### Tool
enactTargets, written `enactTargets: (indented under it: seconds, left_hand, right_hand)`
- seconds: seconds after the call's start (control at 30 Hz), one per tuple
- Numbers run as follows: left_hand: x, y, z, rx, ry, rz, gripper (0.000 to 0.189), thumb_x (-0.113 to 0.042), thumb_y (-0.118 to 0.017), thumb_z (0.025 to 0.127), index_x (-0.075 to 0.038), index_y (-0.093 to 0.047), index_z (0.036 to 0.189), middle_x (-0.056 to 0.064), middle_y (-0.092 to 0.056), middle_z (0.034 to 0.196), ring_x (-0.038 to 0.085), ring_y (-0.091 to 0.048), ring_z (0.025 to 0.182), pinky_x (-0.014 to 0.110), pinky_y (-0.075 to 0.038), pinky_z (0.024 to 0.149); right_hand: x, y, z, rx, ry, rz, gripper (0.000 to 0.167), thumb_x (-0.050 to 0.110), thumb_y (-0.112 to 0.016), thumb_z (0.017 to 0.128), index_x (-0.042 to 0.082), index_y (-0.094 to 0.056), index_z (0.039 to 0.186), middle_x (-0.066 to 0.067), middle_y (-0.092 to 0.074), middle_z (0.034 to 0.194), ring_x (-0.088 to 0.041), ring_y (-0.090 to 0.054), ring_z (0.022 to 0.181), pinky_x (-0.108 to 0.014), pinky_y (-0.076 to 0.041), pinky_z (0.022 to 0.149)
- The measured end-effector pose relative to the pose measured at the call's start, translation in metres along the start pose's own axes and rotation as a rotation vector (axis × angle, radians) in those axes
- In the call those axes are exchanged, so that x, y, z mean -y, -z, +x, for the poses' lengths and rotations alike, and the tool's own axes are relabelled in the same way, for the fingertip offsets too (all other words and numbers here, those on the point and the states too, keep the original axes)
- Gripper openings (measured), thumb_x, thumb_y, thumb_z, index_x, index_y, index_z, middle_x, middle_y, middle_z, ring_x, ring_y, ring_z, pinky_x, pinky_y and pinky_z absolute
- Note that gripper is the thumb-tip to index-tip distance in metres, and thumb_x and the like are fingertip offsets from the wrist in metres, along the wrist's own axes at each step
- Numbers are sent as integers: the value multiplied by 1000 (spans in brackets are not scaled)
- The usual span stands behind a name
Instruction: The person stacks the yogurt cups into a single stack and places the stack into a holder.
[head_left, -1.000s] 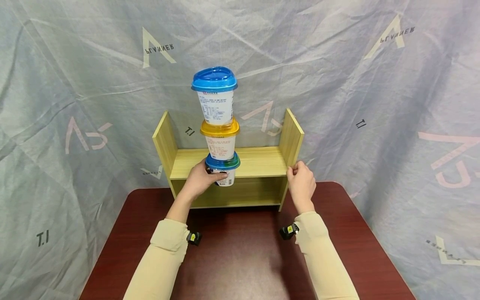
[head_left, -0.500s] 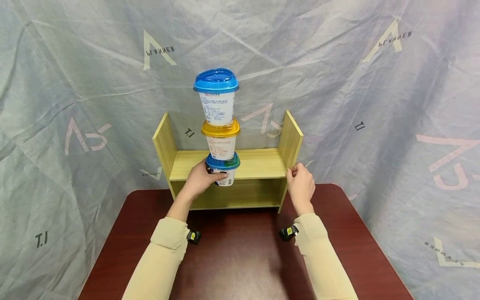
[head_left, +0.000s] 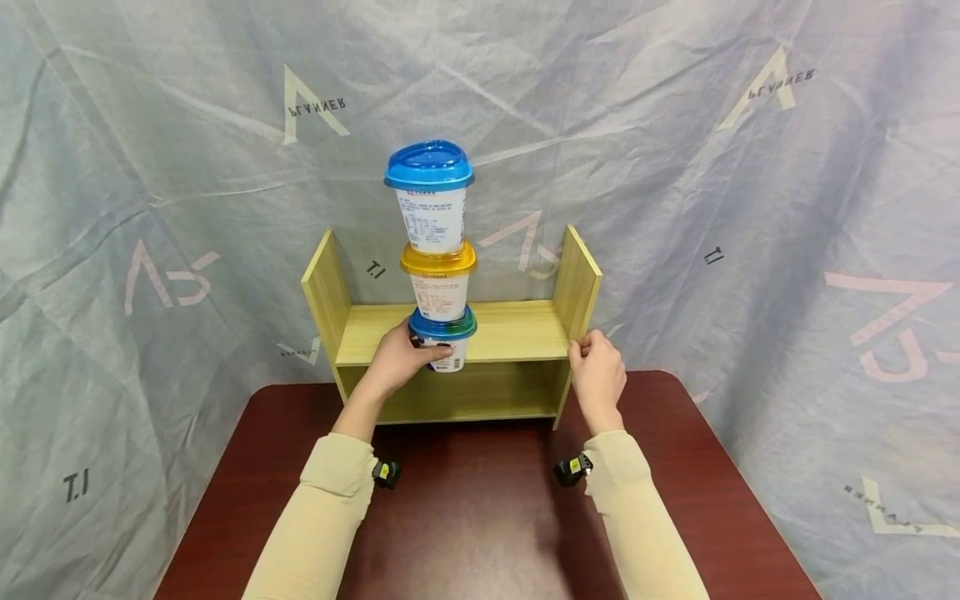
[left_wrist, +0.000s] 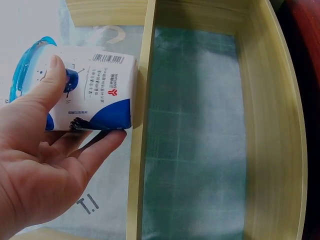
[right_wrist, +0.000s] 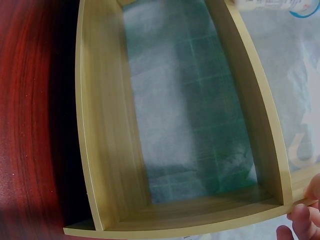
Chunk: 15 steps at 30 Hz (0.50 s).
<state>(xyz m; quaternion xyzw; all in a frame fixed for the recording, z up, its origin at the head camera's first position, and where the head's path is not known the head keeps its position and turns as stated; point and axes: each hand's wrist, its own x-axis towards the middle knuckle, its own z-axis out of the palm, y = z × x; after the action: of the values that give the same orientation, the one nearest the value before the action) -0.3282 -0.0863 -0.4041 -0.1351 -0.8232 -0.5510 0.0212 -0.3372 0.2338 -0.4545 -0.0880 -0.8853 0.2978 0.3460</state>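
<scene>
Three lidded white yogurt cups stand in one upright stack in the head view. The top cup (head_left: pixel 433 221) has a blue lid, the middle cup (head_left: pixel 442 297) a yellow one, and the bottom cup (head_left: pixel 458 353) a blue lid with a greenish patch. My left hand (head_left: pixel 393 358) grips the bottom cup, thumb across its near side; in the left wrist view this cup (left_wrist: pixel 100 90) appears beside the shelf board's front edge. My right hand (head_left: pixel 598 371) pinches the right side panel of a light wooden shelf (head_left: pixel 521 331), near the upper board. The right wrist view shows only its fingertips (right_wrist: pixel 302 217).
The two-tier shelf stands at the back of a dark red table (head_left: pixel 465 517). A grey printed cloth (head_left: pixel 675 167) hangs behind it and along both sides. The shelf's side panels rise above the upper board, left (head_left: pixel 326 287) and right (head_left: pixel 579 287).
</scene>
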Motion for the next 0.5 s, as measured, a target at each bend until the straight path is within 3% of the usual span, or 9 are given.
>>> enactTargets:
  seconds: [0.5]
  left_hand:
    - [-2, -2, 4, -12, -9, 17, 68, -25, -84, 86, -6, -50, 142, 14, -62, 134, 34, -60, 122, 51, -49, 99]
  right_hand:
    - [1, 2, -2, -11, -2, -3, 22, 20, -71, 94, 10, -57, 79, -8, -70, 80, -38, -64, 66, -52, -48, 55]
